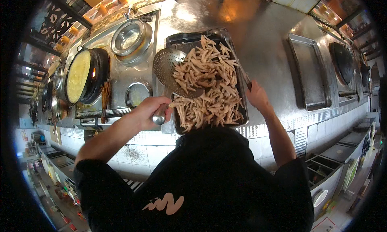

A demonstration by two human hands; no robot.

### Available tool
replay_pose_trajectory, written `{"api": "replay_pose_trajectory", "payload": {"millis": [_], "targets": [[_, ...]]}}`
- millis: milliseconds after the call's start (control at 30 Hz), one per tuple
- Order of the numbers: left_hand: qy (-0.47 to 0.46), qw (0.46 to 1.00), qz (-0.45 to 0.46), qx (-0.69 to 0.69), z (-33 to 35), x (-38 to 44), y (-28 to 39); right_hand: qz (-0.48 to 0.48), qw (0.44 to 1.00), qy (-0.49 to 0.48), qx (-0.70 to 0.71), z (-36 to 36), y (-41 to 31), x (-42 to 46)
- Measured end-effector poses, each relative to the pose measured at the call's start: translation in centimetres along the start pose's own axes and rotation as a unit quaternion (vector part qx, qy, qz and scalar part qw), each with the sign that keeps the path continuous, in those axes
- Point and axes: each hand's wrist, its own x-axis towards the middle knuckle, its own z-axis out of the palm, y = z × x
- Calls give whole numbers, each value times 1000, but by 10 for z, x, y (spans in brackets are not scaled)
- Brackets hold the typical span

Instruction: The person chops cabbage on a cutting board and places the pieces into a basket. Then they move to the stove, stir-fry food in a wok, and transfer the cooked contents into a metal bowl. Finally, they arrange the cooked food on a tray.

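Note:
My left hand (154,112) grips the handle of a large perforated metal skimmer (165,64), which is tilted over the left part of a dark metal tray (245,118). Chicken feet (208,108) cover most of the tray, and some rest against the skimmer's bowl. On the other side, my right hand (257,96) is closed around the dark handle end of a long metal utensil (237,58). Its shaft runs along the tray's right side up to the far corner. Whether it ends in a ladle or something else is hard to tell.
Left of the tray stand a wok of yellowish liquid (78,77), a bamboo brush (105,97), a metal pot (128,39) and a small round pan (138,94). A shallow metal tray (310,71) lies to the right, with a dark wok (341,62) beyond it.

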Motion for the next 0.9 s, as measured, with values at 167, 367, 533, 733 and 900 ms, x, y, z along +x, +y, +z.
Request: {"api": "replay_pose_trajectory", "payload": {"millis": [167, 367, 533, 733, 900], "targets": [[-3, 996, -14, 90, 28, -9, 12, 64, 983, -144, 95, 28, 40, -102], [-43, 992, -68, 100, 63, 4, 16, 225, 760, -319, 520, -7, 0, -183], [-70, 991, -104, -48, 68, 19, 12, 183, 860, -305, 367, -13, -30, -185], [-171, 969, -95, -154, 49, 28, -4, 41, 967, -227, 110, 3, -14, -193], [-205, 937, -121, -256, 39, 30, -26, 29, 964, -261, 28, -5, 3, -195]]}}
